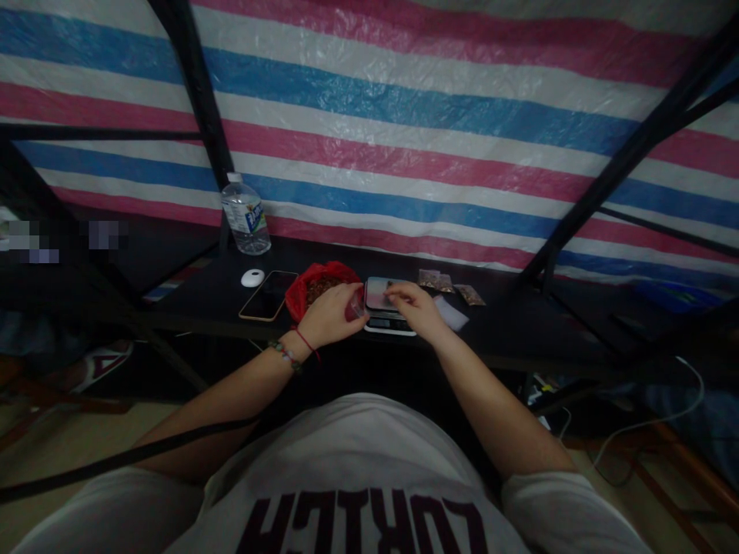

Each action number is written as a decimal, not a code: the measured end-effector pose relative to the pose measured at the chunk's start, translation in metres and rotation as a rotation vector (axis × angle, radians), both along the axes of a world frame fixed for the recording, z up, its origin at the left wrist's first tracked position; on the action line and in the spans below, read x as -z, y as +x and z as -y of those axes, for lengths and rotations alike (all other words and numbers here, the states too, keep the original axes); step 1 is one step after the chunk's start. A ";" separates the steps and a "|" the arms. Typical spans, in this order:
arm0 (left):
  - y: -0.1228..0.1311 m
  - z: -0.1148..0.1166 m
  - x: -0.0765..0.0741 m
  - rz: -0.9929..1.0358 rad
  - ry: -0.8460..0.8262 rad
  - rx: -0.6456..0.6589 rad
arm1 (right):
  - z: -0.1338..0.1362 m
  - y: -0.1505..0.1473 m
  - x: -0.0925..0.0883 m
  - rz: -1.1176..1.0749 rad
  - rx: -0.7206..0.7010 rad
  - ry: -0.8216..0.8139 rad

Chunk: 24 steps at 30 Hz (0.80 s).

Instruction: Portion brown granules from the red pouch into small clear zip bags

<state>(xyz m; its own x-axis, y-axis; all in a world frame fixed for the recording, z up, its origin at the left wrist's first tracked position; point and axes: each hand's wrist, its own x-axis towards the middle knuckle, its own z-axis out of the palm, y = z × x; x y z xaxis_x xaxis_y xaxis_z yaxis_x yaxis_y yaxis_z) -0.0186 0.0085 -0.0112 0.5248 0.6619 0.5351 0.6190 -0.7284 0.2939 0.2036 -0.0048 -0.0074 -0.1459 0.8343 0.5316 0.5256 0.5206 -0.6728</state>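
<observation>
The red bag (296,298) and the phone (269,296) are blocking low passage left of the scale (376,294), small packets (443,282) are standing in the way to its right, and open surface (503,304) is stretching from there to the slanting black post (600,198) at right.

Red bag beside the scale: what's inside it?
Small brown pieces show through the open top of the red bag, too small to identify. The left hand covers its near right part, and whatever lies beneath the top layer is hidden.

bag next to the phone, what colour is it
The bag is red, best seen in the head view.
</observation>
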 end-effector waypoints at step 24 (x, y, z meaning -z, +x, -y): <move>-0.016 -0.032 0.005 0.482 -0.572 0.137 | 0.007 0.001 -0.013 -0.064 -0.151 -0.206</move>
<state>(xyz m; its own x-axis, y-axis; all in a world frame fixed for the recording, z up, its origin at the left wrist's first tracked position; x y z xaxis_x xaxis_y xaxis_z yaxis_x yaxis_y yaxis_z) -0.0349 0.0409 -0.0160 0.4172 0.8509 0.3191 0.2416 -0.4424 0.8637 0.2044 -0.0121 0.0051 -0.2489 0.8973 0.3647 0.4052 0.4385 -0.8023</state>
